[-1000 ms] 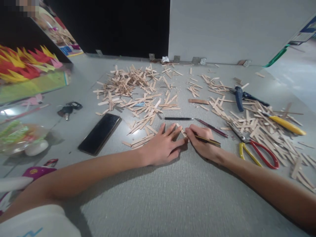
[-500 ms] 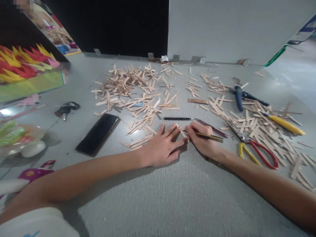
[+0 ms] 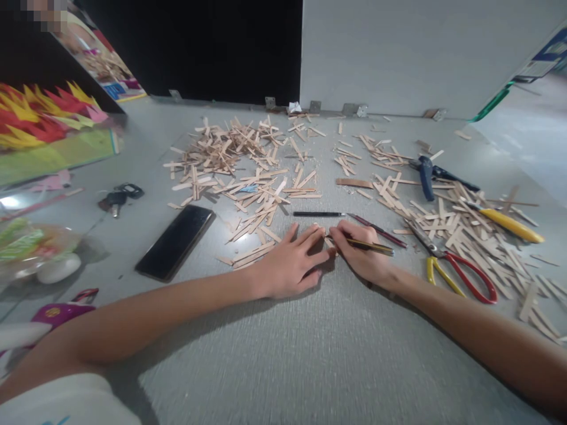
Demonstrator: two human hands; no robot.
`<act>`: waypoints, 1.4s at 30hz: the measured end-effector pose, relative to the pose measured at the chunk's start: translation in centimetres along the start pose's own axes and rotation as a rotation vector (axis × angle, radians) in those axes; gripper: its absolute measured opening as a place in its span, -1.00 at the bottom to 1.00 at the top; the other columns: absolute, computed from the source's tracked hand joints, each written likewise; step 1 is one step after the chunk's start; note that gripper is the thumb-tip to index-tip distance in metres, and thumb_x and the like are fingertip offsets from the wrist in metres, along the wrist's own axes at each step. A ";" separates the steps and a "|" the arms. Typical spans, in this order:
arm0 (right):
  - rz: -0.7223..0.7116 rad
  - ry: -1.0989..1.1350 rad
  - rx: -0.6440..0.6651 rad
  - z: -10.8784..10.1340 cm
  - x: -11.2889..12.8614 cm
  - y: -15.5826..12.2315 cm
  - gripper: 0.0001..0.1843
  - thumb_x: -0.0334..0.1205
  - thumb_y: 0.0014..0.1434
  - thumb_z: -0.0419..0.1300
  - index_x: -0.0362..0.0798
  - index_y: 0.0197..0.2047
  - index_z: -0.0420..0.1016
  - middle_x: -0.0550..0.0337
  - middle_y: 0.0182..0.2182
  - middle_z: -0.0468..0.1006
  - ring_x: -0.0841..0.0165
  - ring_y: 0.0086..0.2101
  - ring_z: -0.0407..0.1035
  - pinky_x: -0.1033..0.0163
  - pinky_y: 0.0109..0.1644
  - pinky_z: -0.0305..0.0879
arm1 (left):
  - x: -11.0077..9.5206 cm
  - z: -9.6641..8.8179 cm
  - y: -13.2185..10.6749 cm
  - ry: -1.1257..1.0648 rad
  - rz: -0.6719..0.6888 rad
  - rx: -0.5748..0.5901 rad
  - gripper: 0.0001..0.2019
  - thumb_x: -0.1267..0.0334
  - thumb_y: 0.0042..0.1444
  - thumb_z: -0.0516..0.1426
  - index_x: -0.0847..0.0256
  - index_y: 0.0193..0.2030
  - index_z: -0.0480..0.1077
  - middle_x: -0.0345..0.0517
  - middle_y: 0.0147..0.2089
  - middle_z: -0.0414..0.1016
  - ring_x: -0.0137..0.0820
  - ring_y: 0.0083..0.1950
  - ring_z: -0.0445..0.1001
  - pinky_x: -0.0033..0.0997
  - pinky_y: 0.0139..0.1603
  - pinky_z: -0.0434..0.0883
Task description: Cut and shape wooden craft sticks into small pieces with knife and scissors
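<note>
My left hand (image 3: 295, 262) lies palm down on the grey surface with its fingers spread. Its fingertips rest on a small wooden craft stick (image 3: 328, 242), mostly hidden between my two hands. My right hand (image 3: 361, 254) is closed around a yellow-and-black pencil (image 3: 370, 245), whose tip meets the stick beside my left fingertips. Just beyond the hands lie a thin black pen-like tool (image 3: 319, 213) and a dark red pen-like stick (image 3: 378, 230).
Craft sticks heap up at the back (image 3: 230, 144) and right (image 3: 478, 236). On the right are red-and-yellow-handled pliers (image 3: 469, 277), a yellow-handled tool (image 3: 511, 224) and a blue-handled tool (image 3: 426, 177). Left are a phone (image 3: 175, 242), keys (image 3: 117, 198) and a purple-and-white item (image 3: 57, 313). Upright panels (image 3: 425, 53) stand behind.
My right hand and the pencil have shifted slightly left, closer to my left fingertips, and less of the small stick shows. My left hand stays nearly in place.
</note>
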State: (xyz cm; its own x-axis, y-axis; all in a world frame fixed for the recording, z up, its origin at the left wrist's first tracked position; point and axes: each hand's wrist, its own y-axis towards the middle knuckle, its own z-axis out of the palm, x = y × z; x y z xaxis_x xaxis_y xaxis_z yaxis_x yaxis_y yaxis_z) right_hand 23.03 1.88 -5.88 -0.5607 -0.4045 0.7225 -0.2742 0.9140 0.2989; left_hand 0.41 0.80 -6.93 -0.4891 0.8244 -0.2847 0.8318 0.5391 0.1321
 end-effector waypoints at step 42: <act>0.035 -0.003 -0.068 0.0 0.6 -0.6 -0.47 0.04 0.52 0.07 0.09 -0.49 0.10 0.37 -0.63 0.21 0.44 -0.58 0.10 0.29 -0.49 0.07 | -0.4 -0.8 0.5 0.011 -0.031 0.101 -0.53 0.13 0.55 0.06 0.22 0.50 0.31 0.54 0.66 0.07 0.33 0.70 0.03 0.69 0.50 0.06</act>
State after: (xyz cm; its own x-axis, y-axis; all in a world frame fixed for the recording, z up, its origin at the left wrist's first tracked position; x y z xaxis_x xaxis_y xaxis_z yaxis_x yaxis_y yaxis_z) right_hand 22.87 1.05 -5.60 -0.5711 -0.3719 0.7318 -0.2005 0.9277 0.3150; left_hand 0.80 0.90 -6.02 -0.5174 0.8096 -0.2770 0.8381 0.5448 0.0269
